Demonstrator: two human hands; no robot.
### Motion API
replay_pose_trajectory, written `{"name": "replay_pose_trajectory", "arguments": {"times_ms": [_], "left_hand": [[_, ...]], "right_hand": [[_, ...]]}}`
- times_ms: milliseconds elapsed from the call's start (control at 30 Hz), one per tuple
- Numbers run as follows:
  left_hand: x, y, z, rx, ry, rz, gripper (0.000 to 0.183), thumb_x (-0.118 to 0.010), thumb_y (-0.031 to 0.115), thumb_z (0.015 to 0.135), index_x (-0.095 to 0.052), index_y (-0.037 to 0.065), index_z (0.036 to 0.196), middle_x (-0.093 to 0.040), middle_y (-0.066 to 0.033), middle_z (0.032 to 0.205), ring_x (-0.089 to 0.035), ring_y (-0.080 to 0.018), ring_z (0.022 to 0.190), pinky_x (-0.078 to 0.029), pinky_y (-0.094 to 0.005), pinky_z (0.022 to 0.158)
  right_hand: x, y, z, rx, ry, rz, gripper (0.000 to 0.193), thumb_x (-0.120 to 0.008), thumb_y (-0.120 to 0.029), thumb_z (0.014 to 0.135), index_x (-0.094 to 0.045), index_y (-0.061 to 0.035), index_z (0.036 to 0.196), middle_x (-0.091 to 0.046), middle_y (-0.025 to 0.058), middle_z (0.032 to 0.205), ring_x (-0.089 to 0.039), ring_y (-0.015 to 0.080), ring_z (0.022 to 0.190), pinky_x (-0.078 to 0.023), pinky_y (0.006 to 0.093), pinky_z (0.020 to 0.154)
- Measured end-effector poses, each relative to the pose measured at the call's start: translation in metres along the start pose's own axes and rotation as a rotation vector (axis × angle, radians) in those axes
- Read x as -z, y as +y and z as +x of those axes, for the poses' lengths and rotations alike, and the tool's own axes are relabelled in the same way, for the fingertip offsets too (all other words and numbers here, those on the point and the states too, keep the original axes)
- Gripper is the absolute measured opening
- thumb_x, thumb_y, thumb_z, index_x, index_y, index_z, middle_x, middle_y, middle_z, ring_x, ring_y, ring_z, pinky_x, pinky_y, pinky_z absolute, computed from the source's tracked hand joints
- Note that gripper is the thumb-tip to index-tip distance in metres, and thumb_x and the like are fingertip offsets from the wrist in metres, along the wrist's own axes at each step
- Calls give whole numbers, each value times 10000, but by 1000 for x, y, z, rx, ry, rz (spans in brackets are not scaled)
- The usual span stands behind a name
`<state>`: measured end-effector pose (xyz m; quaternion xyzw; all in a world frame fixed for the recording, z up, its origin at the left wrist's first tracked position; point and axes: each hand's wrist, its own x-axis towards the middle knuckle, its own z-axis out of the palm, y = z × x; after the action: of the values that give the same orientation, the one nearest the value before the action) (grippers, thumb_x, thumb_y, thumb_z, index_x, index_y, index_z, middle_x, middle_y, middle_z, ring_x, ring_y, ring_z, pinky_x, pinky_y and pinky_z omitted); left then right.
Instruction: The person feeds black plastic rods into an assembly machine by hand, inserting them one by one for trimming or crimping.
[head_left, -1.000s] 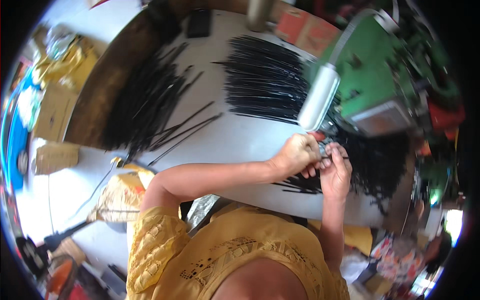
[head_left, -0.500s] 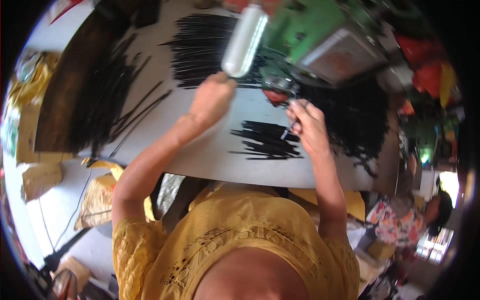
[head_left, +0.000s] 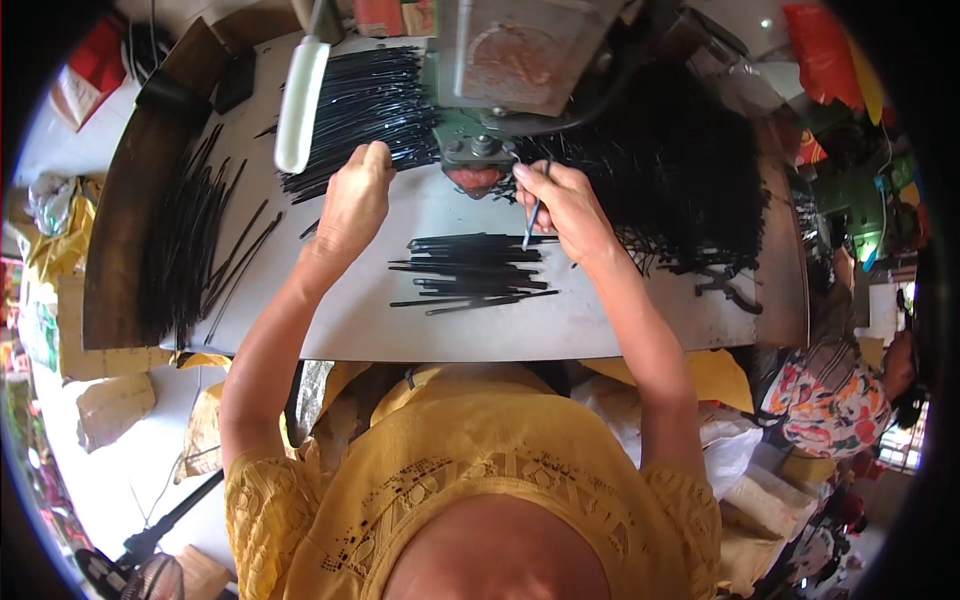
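My left hand (head_left: 358, 195) is closed, fingers curled, above the white table beside a pile of long thin black strips (head_left: 355, 110). What it holds, if anything, is hidden. A white lever handle (head_left: 303, 105) hangs to its left, apart from it. My right hand (head_left: 568, 212) pinches a thin metallic rod-like tool (head_left: 530, 228), pointing down. Just left of that hand is the green machine's low metal head (head_left: 480, 150), with a red, dark-tipped part (head_left: 474, 180) under it. Nearer me lies a smaller bunch of black strips (head_left: 470, 272).
A large tangled black heap (head_left: 680, 170) covers the table's right side. More black strips (head_left: 190, 240) lie along the dark raised left border (head_left: 125, 230). A boxy machine part (head_left: 525, 55) overhangs the far middle. Another person in a patterned top (head_left: 830, 400) is at the right.
The view has turned, shifting the scene leftward. The white handle now stands farther left of the machine head. My left hand, formerly at the handle's lower end, is apart from it.
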<state>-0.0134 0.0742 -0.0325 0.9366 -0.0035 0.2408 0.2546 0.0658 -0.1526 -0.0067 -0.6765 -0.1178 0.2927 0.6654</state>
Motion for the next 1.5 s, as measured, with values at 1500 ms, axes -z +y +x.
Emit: {"name": "replay_pose_trajectory", "arguments": {"times_ms": [1500], "left_hand": [[27,42,18,698,-594,-739,201,-497,170,852,-573,7,762,-569,-46,618,-524,-82,462,-412,-193,400]], "right_hand": [[-9,-1,33,-79,-91,172,229,-550,-251,820,-543,-22,833,-589,81,734,-374,22,438,-282,158,363]]}}
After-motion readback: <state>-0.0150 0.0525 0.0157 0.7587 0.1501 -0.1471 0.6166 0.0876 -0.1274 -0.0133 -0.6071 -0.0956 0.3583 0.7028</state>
